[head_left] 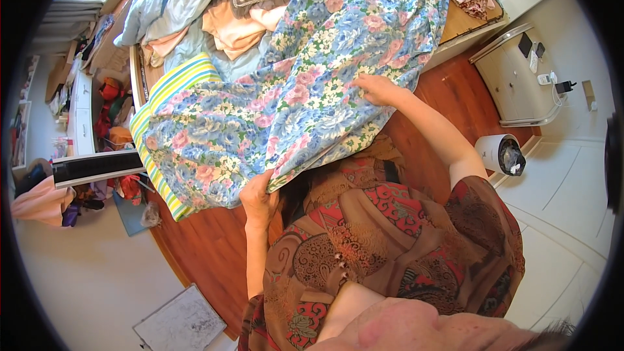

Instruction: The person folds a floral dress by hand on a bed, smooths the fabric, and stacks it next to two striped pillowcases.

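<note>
A blue floral bed sheet [292, 110] with pink roses spreads across the bed and hangs toward me over its near side. Along its left end runs a yellow, white and green striped border [162, 101]. My left hand [258, 196] is closed on the sheet's near edge, low in front of my body. Farther up and to the right, my right hand [379, 90] pinches the cloth near its right side, with fingertips bent into the fabric. Between my hands the sheet falls in loose folds.
Peach clothes [237, 29] and a pale blue quilt [175, 6] lie heaped at the far left of the bed. A cream bedside cabinet [507, 78] and a white bin [491, 155] stand at right. A black-topped ledge [97, 168] juts in from the left above wooden floor [201, 253].
</note>
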`<state>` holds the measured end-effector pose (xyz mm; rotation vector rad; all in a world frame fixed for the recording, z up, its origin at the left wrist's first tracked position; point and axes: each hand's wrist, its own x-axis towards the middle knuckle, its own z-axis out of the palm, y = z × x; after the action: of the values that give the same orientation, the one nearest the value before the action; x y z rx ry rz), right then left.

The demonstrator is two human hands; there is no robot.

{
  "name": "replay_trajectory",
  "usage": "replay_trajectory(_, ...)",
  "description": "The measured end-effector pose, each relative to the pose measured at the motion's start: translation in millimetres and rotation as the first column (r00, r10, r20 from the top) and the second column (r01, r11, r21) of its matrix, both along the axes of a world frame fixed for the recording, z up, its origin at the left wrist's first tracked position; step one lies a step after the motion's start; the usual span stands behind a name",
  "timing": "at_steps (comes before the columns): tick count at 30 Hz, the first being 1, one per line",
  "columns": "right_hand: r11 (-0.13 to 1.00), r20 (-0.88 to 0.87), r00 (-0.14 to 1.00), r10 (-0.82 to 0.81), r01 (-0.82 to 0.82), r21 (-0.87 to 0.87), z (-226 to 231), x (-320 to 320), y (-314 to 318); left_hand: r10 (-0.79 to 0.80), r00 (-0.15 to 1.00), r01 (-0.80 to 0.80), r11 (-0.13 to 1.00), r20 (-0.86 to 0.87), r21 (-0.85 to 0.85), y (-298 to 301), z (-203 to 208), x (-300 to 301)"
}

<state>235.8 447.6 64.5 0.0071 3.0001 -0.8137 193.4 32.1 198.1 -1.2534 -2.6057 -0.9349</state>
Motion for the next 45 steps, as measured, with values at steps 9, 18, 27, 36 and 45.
replay_trajectory(9, 0.999, -0.024, 0.999, 0.046, -0.045, 0.008, 88.8, -67.4, 69.0, 0.113, 0.986, -0.1, 0.989, 0.123, -0.106, 1.2, -3.4, -5.4)
replay_trajectory(18, 0.987, -0.713, 0.689, -0.132, 0.16, -0.028, 116.3, -37.6, 21.2, 0.222, 0.969, -0.233, 0.967, 0.111, 0.101, 14.3, 7.6, -21.5)
replay_trajectory(27, 0.985, -0.134, 0.99, -0.032, 0.009, -0.17, -57.9, 23.9, -20.0, 0.216, 0.971, -0.221, 0.974, 0.105, 0.041, 6.9, -12.4, -23.2)
replay_trajectory(36, 0.96, -0.082, 0.992, 0.093, -0.111, -0.256, -62.3, 29.5, -11.1, 0.225, 0.962, -0.229, 0.973, 0.152, 0.009, 9.1, -13.7, -24.8)
replay_trajectory(45, 0.973, -0.067, 0.992, 0.103, -0.115, -0.2, -41.2, 54.6, -2.6, 0.209, 0.967, -0.22, 0.973, 0.142, 0.065, 5.2, -11.2, -26.3)
